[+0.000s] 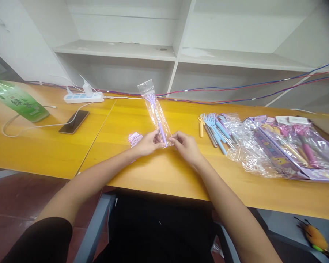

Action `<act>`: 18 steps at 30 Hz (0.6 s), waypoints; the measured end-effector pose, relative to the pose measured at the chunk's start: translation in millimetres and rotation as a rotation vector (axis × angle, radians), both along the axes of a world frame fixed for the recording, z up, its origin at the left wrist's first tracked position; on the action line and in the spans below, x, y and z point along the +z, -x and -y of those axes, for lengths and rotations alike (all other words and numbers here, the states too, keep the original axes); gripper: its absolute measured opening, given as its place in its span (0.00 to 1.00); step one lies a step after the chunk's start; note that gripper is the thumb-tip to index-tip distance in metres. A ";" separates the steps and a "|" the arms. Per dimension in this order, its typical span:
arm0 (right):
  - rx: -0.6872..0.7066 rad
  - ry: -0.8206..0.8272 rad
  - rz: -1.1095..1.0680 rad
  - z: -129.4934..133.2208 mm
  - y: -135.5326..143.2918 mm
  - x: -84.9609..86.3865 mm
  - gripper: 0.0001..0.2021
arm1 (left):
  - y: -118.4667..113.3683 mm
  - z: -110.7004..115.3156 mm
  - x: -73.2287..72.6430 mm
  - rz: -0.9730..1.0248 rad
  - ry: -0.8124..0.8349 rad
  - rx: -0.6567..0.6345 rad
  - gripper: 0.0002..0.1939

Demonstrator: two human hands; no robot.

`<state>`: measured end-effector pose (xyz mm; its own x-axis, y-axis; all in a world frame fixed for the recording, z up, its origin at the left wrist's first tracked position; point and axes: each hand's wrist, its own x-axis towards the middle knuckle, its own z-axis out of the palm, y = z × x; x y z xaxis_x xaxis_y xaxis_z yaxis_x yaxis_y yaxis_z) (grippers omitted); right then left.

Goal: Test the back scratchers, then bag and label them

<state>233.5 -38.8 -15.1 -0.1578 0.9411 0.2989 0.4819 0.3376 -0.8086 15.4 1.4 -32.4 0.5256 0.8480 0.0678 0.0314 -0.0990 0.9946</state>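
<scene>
A purple back scratcher [161,128] with a metal shaft lies inside a clear plastic bag [146,87], its claw end pointing away from me. My left hand [149,143] is closed on the bag's near end, beside the scratcher's handle. With finger and thumb, my right hand [184,145] pinches the bag's near right edge. Small pink printed cards [135,138] lie just left of my left hand. To the right is a pile of loose back scratchers [216,128] in blue, purple and yellow.
Empty clear bags [246,153] lie beside a purple display box [279,157] holding wrapped scratchers. At left are a phone [74,121], a power strip [82,97] and a green tea bottle [19,100]. Cables run along the table's back edge. An orange toy [315,235] is at lower right.
</scene>
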 end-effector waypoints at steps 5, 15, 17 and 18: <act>0.026 0.038 -0.035 0.3 0.0 -1.7 0.22 | -0.3 -0.6 1.0 0.022 0.005 -0.010 0.23; 0.181 0.270 -0.225 2.4 -2.2 1.6 0.24 | 0.6 1.3 5.1 0.097 0.025 -0.101 0.24; 0.202 0.275 -0.224 4.2 -1.5 4.3 0.23 | 0.9 2.3 6.6 0.106 0.015 -0.094 0.24; 0.212 0.279 -0.215 5.0 -1.0 5.6 0.23 | 1.2 2.8 7.4 0.106 0.009 -0.090 0.24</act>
